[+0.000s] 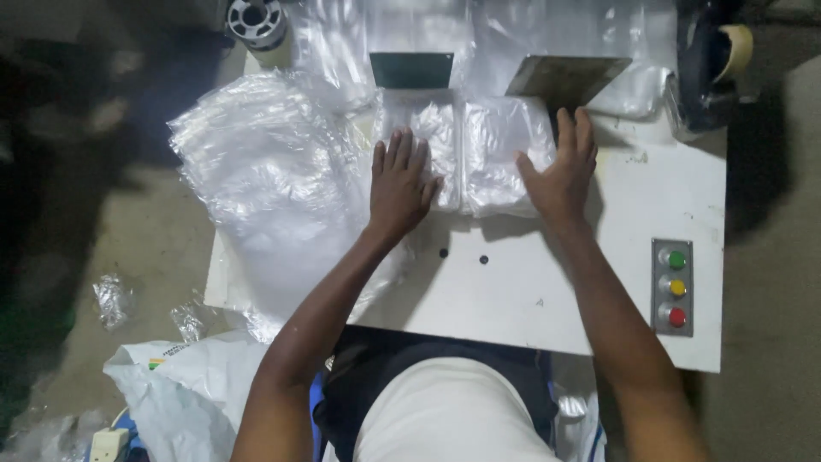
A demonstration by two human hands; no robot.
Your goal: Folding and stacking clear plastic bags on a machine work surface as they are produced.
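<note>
Clear plastic bags (466, 158) sit stacked mid-table under two metal plates (564, 79); our left hand (400, 184) lies flat, fingers spread, on the stack's left half, gripping nothing. Right hand (560, 171) is open too, pressing the stack's right edge. We'd keep both palms flat and edges squared; loose bag pile (256, 162) lies just left.

At frame centre, the left hand (400, 184) lies flat, fingers spread, on a stack of clear plastic bags (466, 154) on the white worktable (513, 274). The right hand (560, 171) presses the stack's right edge (beneath a tilted metal plate (564, 79)). Centre-left lies a loose heap of bags (256, 171).
</note>
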